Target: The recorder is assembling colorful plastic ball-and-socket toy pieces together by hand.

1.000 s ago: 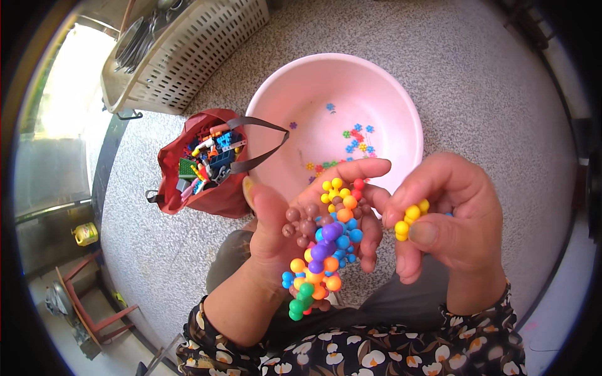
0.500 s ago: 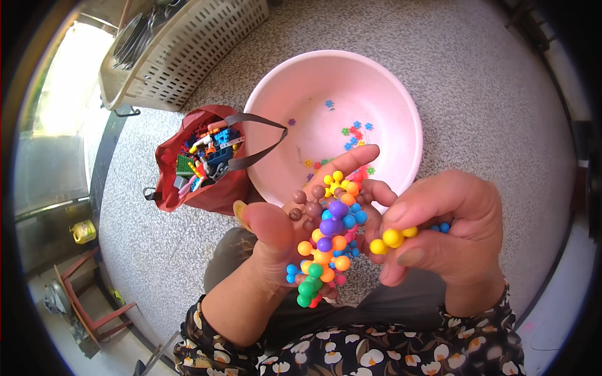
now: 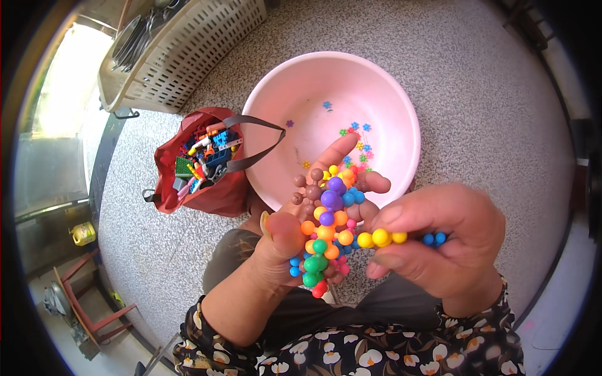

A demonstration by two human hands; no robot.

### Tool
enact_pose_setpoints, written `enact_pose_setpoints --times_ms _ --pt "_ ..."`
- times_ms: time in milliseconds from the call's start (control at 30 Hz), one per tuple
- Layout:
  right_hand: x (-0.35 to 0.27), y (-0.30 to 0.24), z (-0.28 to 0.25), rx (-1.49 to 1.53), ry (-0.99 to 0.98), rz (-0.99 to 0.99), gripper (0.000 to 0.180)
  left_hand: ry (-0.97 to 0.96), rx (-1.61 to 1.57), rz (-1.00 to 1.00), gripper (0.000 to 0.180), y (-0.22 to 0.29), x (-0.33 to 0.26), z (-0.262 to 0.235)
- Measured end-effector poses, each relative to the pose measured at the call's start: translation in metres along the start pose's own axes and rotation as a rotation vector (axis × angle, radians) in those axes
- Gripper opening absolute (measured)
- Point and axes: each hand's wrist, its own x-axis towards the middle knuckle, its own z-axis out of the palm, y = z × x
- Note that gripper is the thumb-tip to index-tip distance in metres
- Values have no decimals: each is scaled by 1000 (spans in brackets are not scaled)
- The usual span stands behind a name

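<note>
In my left hand [image 3: 276, 254] rests a cluster of knobbed plastic connector pieces [image 3: 331, 200] in purple, orange, green, brown, blue and other colours. The thumb stands beside the cluster and the other fingers spread partly beneath it. My right hand [image 3: 467, 241] pinches a yellow knobbed connector piece [image 3: 380, 237] between thumb and fingers, right up against the cluster's right side. Whether the two are joined I cannot tell. Blue knobs [image 3: 434, 239] also show within the right hand's grip. Beyond the hands stands a pink basin [image 3: 269, 106] with several small flower-shaped pieces [image 3: 327, 106] on its bottom.
Left of the basin, a red bag [image 3: 219, 194] with dark handles holds mixed plastic toy bricks [image 3: 204, 163]; one handle overlaps the basin's rim. A cream slotted basket [image 3: 188, 62] stands at the far left. A yellow bottle [image 3: 83, 233] and a reddish wooden frame [image 3: 88, 313] are further left.
My right hand has brought the yellow piece against the cluster, with its knobs now pointing left. The cluster has turned slightly more upright in my left hand.
</note>
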Motion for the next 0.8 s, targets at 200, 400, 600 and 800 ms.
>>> enact_pose_setpoints --times_ms 200,400,600,800 --pt "2 4 3 -152 -17 -199 21 13 -13 17 116 -3 3 1" --pt "2 3 7 -436 48 -312 26 -46 -24 80 102 -5 2 -4" --pt "5 6 7 -457 45 -284 24 -43 -8 99 95 -9 3 -6" --pt "3 8 11 -85 52 15 18 11 -53 8 85 -12 2 -8"
